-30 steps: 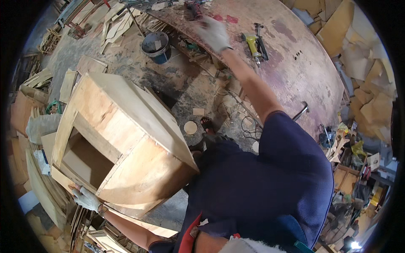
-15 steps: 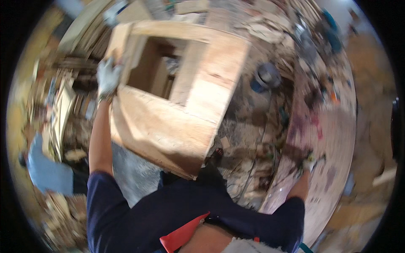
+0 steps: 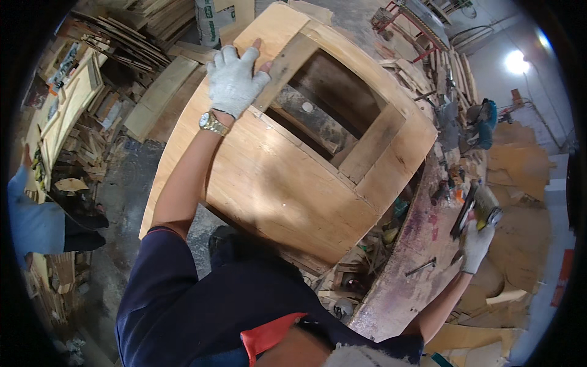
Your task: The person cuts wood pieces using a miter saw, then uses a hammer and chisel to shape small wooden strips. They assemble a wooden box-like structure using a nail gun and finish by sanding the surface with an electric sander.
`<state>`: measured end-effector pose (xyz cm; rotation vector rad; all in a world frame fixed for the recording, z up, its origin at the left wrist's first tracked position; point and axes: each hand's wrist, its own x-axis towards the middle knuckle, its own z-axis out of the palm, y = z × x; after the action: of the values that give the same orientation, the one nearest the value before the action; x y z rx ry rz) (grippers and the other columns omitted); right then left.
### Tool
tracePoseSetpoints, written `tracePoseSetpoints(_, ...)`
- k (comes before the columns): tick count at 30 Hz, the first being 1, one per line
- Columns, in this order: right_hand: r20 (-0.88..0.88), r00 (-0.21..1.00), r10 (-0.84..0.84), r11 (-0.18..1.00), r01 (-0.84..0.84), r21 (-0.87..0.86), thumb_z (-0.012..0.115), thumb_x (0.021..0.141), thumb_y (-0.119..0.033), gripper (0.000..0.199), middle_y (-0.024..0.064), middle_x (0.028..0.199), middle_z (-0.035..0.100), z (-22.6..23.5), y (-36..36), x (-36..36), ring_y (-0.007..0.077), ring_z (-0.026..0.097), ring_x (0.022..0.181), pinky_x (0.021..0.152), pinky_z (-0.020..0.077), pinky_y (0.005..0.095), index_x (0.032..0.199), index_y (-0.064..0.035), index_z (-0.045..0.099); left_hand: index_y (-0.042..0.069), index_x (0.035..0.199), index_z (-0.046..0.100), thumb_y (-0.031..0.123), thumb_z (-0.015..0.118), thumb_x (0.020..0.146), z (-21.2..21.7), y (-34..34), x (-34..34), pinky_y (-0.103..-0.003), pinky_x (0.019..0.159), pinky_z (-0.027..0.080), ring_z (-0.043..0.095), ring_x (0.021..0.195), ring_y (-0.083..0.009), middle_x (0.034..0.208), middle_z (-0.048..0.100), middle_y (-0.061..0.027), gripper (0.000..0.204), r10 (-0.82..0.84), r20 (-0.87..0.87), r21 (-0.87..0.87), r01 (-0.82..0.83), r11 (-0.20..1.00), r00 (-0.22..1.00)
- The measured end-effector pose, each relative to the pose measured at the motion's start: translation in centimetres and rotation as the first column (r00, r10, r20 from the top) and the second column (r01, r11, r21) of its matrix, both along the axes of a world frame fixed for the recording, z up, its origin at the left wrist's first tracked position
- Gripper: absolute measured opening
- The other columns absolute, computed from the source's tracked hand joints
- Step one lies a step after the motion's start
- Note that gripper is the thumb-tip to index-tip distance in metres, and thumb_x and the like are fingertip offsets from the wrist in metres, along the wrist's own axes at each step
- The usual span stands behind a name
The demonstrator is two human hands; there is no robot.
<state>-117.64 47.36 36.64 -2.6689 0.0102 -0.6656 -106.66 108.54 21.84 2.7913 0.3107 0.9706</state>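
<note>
A big curved plywood frame (image 3: 275, 177) with a rectangular opening stands tilted in front of me. My left hand (image 3: 235, 82), in a pale fingerless glove, lies on its upper left part beside the opening, fingers spread. Off to the right, above the stained workbench (image 3: 391, 287), my gloved right hand (image 3: 476, 244) is closed around what looks like a nail gun (image 3: 486, 205), with a grey cylindrical body and a dark long part. The glove hides its handle. On the bench near that hand lies a hammer-like tool (image 3: 422, 266).
Boards and offcuts (image 3: 162, 98) are stacked at the left and back. A person in a light blue shirt (image 3: 36, 223) is at the far left. Scrap wood (image 3: 342, 284) lies between frame and bench. A red metal stand (image 3: 419, 27) stands at the back right.
The plywood frame has turned and shifted right, and my left hand now lies flatter on it. My right hand has moved forward and right along the bench; the nail gun now shows in it.
</note>
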Motion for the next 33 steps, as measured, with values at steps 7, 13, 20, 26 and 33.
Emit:
tracePoseSetpoints(7, -0.101, 0.941, 0.324, 0.945, -0.317, 0.077, 0.076, 0.094, -0.023, 0.035, -0.0036, 0.075, 0.062, 11.8, 29.3, 6.9, 0.0037, 0.049, 0.054, 0.049, 0.0407, 0.0218, 0.12, -0.0017, 0.067, 0.025, 0.148, 0.055, 0.05, 0.063, 0.091, 0.6, -0.8, -0.3, -0.055, 0.101, 0.041, 0.053, 0.118, -0.0438, 0.144, 0.049, -0.029, 0.063, -0.054, 0.033, -0.162, 0.059, 0.985, 0.998)
tracePoseSetpoints(13, -0.323, 0.828, 0.459, 0.858, -0.508, -0.083, 0.078, 0.09, -0.032, 0.048, 0.0077, 0.078, 0.068, 10.0, 44.7, 17.1, 0.0136, 0.064, 0.063, 0.056, 0.0516, 0.0315, 0.119, 0.0015, 0.061, 0.023, 0.144, 0.059, 0.048, 0.063, 0.091, 0.3, -0.9, 0.1, -0.053, 0.098, 0.041, 0.053, 0.12, -0.0405, 0.144, 0.049, -0.0292, 0.059, -0.039, 0.094, -0.242, 0.061, 0.968, 0.995)
tracePoseSetpoints(20, -0.4, 0.772, 0.494, 0.737, -0.616, -0.278, 0.076, 0.088, -0.035, 0.055, 0.0202, 0.106, 0.072, 5.4, 49.8, 25.6, 0.032, 0.069, 0.097, 0.088, 0.0543, 0.0418, 0.125, 0.0013, 0.058, 0.022, 0.148, 0.056, 0.051, 0.06, 0.092, 0.2, -1.0, 0.3, -0.053, 0.1, 0.04, 0.051, 0.124, -0.0401, 0.144, 0.049, -0.0287, 0.063, -0.026, 0.028, -0.214, 0.031, 0.976, 0.999)
tracePoseSetpoints(26, -0.411, 0.766, 0.495, 0.729, -0.623, -0.284, 0.073, 0.089, -0.032, 0.054, 0.0253, 0.121, 0.068, 3.7, 49.9, 27.9, 0.0398, 0.065, 0.116, 0.102, 0.0491, 0.0446, 0.13, -0.0004, 0.057, 0.021, 0.148, 0.056, 0.05, 0.06, 0.092, 0.0, -0.9, 0.2, -0.054, 0.103, 0.038, 0.049, 0.126, -0.0429, 0.146, 0.048, -0.0296, 0.063, -0.048, 0.053, -0.252, 0.06, 0.966, 0.997)
tracePoseSetpoints(33, -0.392, 0.761, 0.518, 0.574, -0.648, -0.501, 0.073, 0.09, -0.03, 0.049, 0.0196, 0.096, 0.074, 5.6, 48.8, 27.3, 0.0327, 0.07, 0.087, 0.083, 0.0543, 0.0417, 0.123, 0.0035, 0.06, 0.022, 0.149, 0.054, 0.05, 0.06, 0.093, 0.3, -1.0, 0.2, -0.055, 0.105, 0.037, 0.048, 0.127, -0.0425, 0.146, 0.048, -0.0293, 0.064, -0.053, -0.001, -0.237, 0.051, 0.97, 0.999)
